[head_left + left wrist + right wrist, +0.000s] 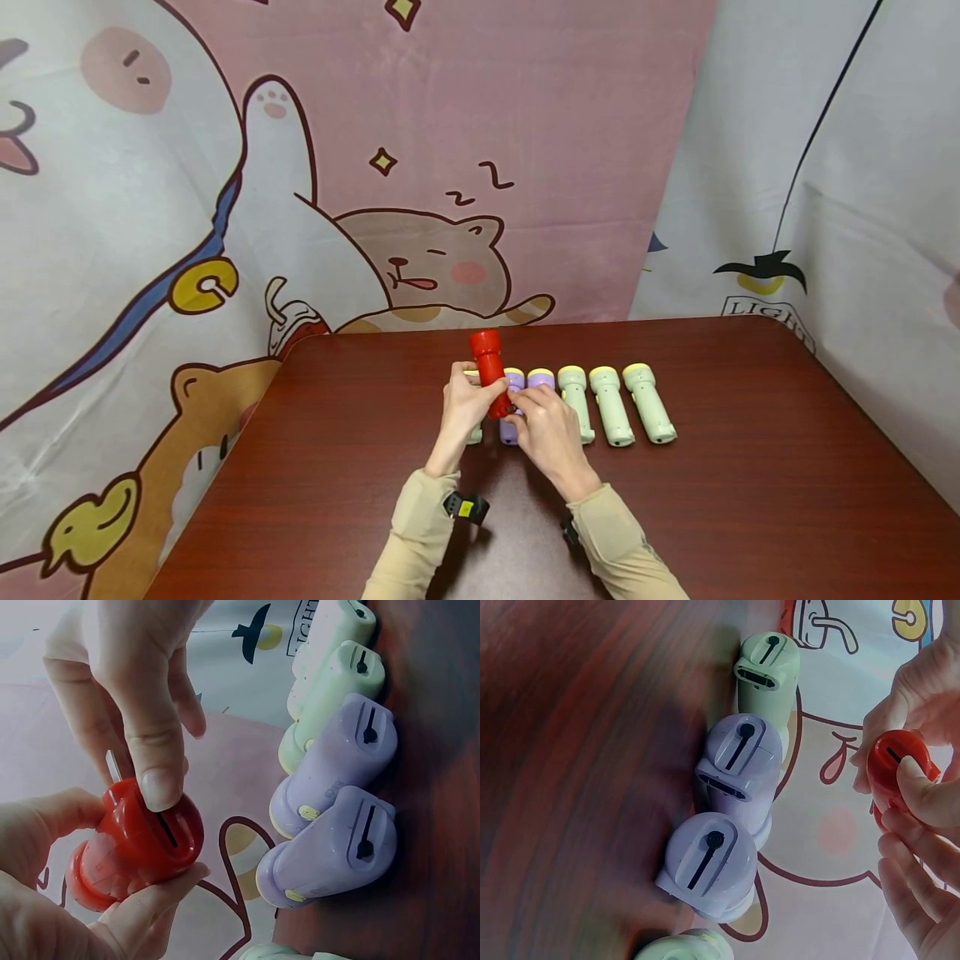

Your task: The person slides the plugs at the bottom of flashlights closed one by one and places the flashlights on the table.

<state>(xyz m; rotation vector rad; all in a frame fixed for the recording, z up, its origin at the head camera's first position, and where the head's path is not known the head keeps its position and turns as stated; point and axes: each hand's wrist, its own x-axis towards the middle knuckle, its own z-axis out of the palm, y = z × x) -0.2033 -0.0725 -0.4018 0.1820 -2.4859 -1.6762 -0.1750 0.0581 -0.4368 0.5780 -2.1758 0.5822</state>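
A red flashlight (488, 358) is held above the row of flashlights, lens end pointing away. My left hand (461, 407) grips its body between thumb and fingers. The right hand (553, 433) is at the near end, its thumb pressing on the slotted end cap and its fingers against the side. In the left wrist view a thin metal prong (113, 766) sticks out of the red flashlight's side. Below lie two purple flashlights (330, 844), partly covered by my hands in the head view. Their end caps carry a black slot with a round knob.
Three pale green flashlights (611, 408) lie to the right of the purple ones. Another green flashlight (769, 675) lies at the row's left end, mostly behind my left hand in the head view. Everything is on a dark brown table (750, 500) with printed cloth (585, 167) behind.
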